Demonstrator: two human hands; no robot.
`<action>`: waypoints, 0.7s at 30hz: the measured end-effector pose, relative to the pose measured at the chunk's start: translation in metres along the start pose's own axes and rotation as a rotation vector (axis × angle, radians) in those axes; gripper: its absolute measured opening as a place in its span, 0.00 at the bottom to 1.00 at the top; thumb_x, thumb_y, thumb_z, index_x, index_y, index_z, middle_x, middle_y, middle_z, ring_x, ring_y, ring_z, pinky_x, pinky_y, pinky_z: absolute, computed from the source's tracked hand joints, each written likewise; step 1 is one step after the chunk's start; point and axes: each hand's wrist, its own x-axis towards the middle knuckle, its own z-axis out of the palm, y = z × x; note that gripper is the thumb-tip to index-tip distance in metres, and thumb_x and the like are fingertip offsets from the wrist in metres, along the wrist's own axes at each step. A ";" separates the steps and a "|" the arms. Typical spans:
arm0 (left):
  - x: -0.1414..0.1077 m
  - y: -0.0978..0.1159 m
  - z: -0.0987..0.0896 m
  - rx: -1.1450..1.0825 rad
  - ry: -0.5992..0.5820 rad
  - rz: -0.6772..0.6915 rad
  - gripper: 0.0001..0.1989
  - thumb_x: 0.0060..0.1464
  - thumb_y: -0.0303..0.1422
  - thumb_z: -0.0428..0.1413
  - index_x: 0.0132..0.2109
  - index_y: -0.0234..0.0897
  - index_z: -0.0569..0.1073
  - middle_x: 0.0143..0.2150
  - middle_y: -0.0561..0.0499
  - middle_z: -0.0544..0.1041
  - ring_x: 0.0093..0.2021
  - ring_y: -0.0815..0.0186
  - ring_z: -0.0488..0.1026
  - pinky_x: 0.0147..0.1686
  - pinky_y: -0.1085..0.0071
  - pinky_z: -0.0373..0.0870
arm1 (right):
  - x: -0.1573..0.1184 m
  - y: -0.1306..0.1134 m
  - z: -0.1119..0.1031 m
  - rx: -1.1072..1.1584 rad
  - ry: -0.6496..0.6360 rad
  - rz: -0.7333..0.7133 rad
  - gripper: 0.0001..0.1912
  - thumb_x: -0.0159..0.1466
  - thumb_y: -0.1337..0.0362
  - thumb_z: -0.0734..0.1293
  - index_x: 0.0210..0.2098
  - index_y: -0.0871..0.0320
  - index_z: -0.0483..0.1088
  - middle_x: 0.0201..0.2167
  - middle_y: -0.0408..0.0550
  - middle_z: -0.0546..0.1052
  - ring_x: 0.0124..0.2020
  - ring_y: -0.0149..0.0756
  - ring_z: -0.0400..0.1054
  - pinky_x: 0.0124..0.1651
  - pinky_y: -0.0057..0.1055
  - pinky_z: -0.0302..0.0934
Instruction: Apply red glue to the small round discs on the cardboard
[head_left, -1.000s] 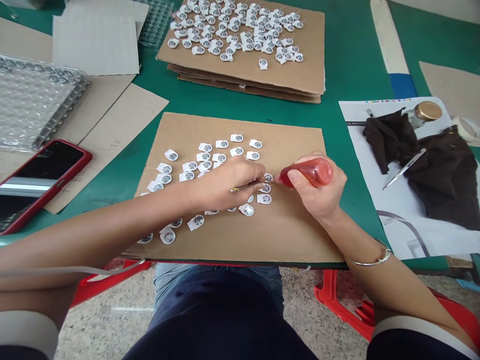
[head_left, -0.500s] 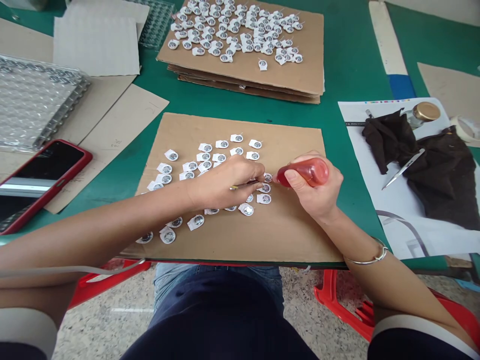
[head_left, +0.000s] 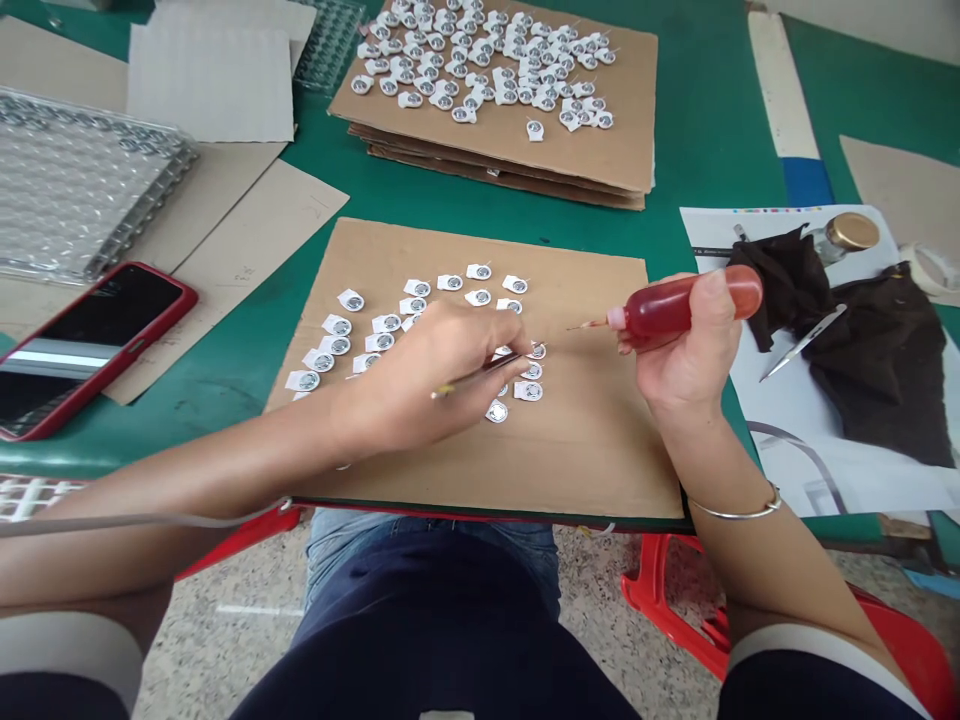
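Note:
My left hand [head_left: 457, 370] is closed on a pair of thin metal tweezers [head_left: 444, 391], its fingertips low over the near cardboard sheet [head_left: 600, 430]. By the tweezers' tip sits a small white-tabbed disc [head_left: 537, 351] with a silvery face; several more lie in loose rows, some hidden under my left hand and forearm. My right hand [head_left: 686, 350] grips a red squeeze bottle [head_left: 660, 308], tilted so that its needle tip [head_left: 589, 325] points left, apart from the discs.
A cardboard stack [head_left: 495, 165] with many similar discs stands at the back. On the left are a red-cased phone [head_left: 90, 345] and clear bubbled trays [head_left: 82, 190]. To the right, a white sheet [head_left: 780, 450] bears black cloth [head_left: 885, 370], another metal tool [head_left: 806, 340] and a gold-lidded jar [head_left: 851, 232].
My right hand has drawn the bottle away from the discs, to the right and up, and its needle now shows. My left hand stays near the same disc, the tweezers more visible.

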 end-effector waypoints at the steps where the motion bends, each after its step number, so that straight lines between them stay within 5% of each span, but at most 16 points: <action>1: -0.006 0.004 0.000 0.010 0.006 0.010 0.04 0.56 0.29 0.52 0.36 0.37 0.71 0.31 0.52 0.75 0.31 0.68 0.71 0.32 0.72 0.64 | 0.002 -0.002 0.001 -0.018 -0.018 -0.007 0.18 0.63 0.47 0.57 0.32 0.56 0.61 0.20 0.45 0.68 0.22 0.36 0.69 0.15 0.28 0.53; 10: -0.016 0.009 0.026 -0.034 -0.002 -0.025 0.04 0.56 0.25 0.51 0.36 0.35 0.71 0.28 0.53 0.73 0.29 0.70 0.70 0.32 0.72 0.62 | -0.001 -0.032 0.031 0.037 -0.110 -0.194 0.15 0.61 0.52 0.64 0.31 0.57 0.61 0.17 0.42 0.65 0.20 0.34 0.68 0.13 0.26 0.53; 21: -0.018 0.000 0.037 -0.075 -0.008 -0.038 0.05 0.56 0.25 0.51 0.37 0.35 0.71 0.28 0.55 0.71 0.28 0.71 0.66 0.33 0.72 0.61 | -0.008 -0.028 0.030 0.050 -0.054 -0.155 0.13 0.63 0.53 0.62 0.30 0.56 0.60 0.17 0.40 0.65 0.20 0.35 0.68 0.14 0.28 0.52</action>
